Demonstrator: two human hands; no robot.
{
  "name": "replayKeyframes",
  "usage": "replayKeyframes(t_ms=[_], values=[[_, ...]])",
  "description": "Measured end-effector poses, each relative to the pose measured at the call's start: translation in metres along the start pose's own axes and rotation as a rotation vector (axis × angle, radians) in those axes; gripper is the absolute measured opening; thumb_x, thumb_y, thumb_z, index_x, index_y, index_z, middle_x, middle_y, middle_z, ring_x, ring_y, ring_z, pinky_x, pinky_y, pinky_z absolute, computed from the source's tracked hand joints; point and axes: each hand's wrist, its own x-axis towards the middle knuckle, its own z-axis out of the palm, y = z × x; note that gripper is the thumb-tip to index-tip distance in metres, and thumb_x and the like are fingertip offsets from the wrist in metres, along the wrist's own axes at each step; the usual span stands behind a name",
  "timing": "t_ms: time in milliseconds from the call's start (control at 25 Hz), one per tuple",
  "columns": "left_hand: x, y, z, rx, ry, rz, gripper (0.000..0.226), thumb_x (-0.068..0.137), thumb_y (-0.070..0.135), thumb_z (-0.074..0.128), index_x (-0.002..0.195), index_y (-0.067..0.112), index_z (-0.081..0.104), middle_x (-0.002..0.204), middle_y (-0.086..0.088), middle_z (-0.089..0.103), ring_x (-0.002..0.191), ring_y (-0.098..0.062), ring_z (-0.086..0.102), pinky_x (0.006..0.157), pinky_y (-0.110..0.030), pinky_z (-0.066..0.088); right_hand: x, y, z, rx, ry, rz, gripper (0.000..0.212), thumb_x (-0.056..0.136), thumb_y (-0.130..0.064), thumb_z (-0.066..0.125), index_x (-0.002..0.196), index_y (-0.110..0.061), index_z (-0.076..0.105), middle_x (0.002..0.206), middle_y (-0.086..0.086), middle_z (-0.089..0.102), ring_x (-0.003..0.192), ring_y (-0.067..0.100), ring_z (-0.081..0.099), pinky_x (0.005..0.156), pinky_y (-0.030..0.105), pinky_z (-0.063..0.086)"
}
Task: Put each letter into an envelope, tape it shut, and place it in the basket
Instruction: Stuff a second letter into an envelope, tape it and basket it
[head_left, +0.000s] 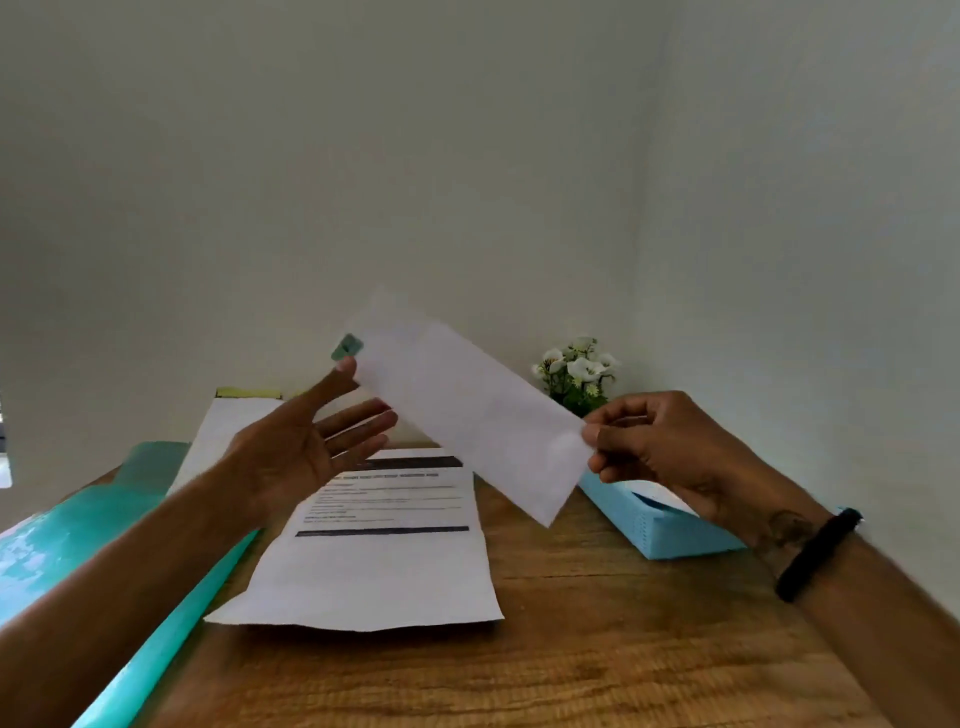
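The right hand (670, 447) pinches one end of a white envelope (467, 410) held above the worktop (597, 649). The left hand (306, 447) is spread wide, thumb touching the envelope's far end. A printed letter (374, 561) lies mid-worktop.

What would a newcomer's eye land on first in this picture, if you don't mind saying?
Most likely the white envelope, held up in mid-air at the centre, pinched at its near end by the right hand while the open left hand touches its far end. Below it a printed letter lies flat on the wooden table, with a light blue basket to the right.
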Motion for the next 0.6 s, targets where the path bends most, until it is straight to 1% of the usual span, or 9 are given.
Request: replayKeyframes(t_ms=[120, 200, 280, 320, 360, 400, 480, 520, 600], values=[[-0.009, -0.016, 0.061, 0.220, -0.286, -0.115, 0.098, 0.070, 0.037, 0.095, 0.151, 0.028, 0.039, 0.127, -0.027, 0.070, 0.117, -0.043, 0.070, 0.091, -0.050, 0.061, -0.030, -0.024, -0.046, 0.064, 0.168, -0.038, 0.012, 0.092, -0.003, 0.074, 0.103, 0.001, 0.071, 0.071, 0.016, 0.078, 0.061, 0.020, 0.075, 0.058, 0.025, 0.063], [-0.019, -0.032, 0.117, 0.369, -0.395, -0.059, 0.103, 0.077, 0.031, 0.090, 0.152, 0.047, 0.021, 0.121, -0.024, 0.074, 0.112, -0.041, 0.073, 0.091, -0.048, 0.062, -0.051, -0.035, -0.071, 0.120, 0.290, -0.075, 0.013, 0.092, -0.003, 0.074, 0.104, 0.000, 0.071, 0.071, 0.015, 0.078, 0.062, 0.021, 0.075, 0.060, 0.026, 0.064], [-0.034, -0.051, 0.174, 0.422, -0.473, 0.025, 0.106, 0.077, 0.024, 0.087, 0.146, 0.058, 0.014, 0.113, -0.018, 0.078, 0.105, -0.036, 0.076, 0.087, -0.043, 0.064, -0.074, -0.039, -0.089, 0.159, 0.386, -0.088, 0.013, 0.092, -0.002, 0.074, 0.105, -0.001, 0.071, 0.070, 0.012, 0.078, 0.064, 0.021, 0.077, 0.060, 0.026, 0.063], [-0.041, -0.062, 0.195, 0.431, -0.512, 0.070, 0.103, 0.078, 0.021, 0.086, 0.146, 0.057, 0.017, 0.110, -0.016, 0.079, 0.103, -0.033, 0.077, 0.085, -0.040, 0.065, -0.084, -0.036, -0.094, 0.156, 0.421, -0.090, 0.013, 0.093, -0.002, 0.073, 0.106, -0.003, 0.071, 0.070, 0.012, 0.079, 0.064, 0.022, 0.077, 0.059, 0.026, 0.063], [-0.047, -0.073, 0.213, 0.438, -0.540, 0.117, 0.095, 0.080, 0.018, 0.086, 0.147, 0.049, 0.026, 0.108, -0.014, 0.080, 0.102, -0.031, 0.078, 0.083, -0.037, 0.065, -0.095, -0.033, -0.098, 0.136, 0.453, -0.092, 0.014, 0.094, -0.001, 0.072, 0.107, -0.005, 0.071, 0.070, 0.013, 0.079, 0.065, 0.022, 0.078, 0.058, 0.027, 0.064], [-0.052, -0.083, 0.226, 0.445, -0.558, 0.158, 0.081, 0.083, 0.016, 0.084, 0.148, 0.035, 0.039, 0.107, -0.013, 0.080, 0.101, -0.028, 0.078, 0.082, -0.034, 0.064, -0.104, -0.029, -0.101, 0.110, 0.475, -0.091, 0.013, 0.095, -0.001, 0.071, 0.107, -0.005, 0.071, 0.071, 0.015, 0.079, 0.064, 0.023, 0.078, 0.058, 0.028, 0.064], [-0.060, -0.098, 0.234, 0.462, -0.565, 0.204, 0.046, 0.089, 0.015, 0.079, 0.132, 0.016, 0.064, 0.105, -0.012, 0.081, 0.100, -0.025, 0.078, 0.081, -0.030, 0.064, -0.119, -0.020, -0.105, 0.074, 0.486, -0.087, 0.008, 0.096, 0.002, 0.068, 0.103, 0.001, 0.072, 0.072, 0.021, 0.078, 0.059, 0.021, 0.077, 0.055, 0.027, 0.064], [-0.061, -0.104, 0.233, 0.462, -0.562, 0.201, 0.033, 0.091, 0.016, 0.077, 0.123, 0.012, 0.072, 0.105, -0.012, 0.081, 0.100, -0.024, 0.078, 0.081, -0.029, 0.064, -0.123, -0.015, -0.105, 0.056, 0.488, -0.085, 0.006, 0.097, 0.002, 0.067, 0.100, 0.003, 0.072, 0.072, 0.023, 0.077, 0.056, 0.020, 0.076, 0.053, 0.025, 0.063], [-0.064, -0.116, 0.226, 0.477, -0.541, 0.164, 0.023, 0.093, 0.015, 0.075, 0.115, 0.011, 0.077, 0.104, -0.010, 0.081, 0.099, -0.022, 0.078, 0.081, -0.029, 0.064, -0.128, -0.003, -0.108, -0.008, 0.487, -0.079, 0.009, 0.098, -0.002, 0.067, 0.102, 0.002, 0.074, 0.073, 0.020, 0.078, 0.059, 0.020, 0.078, 0.053, 0.023, 0.063]])
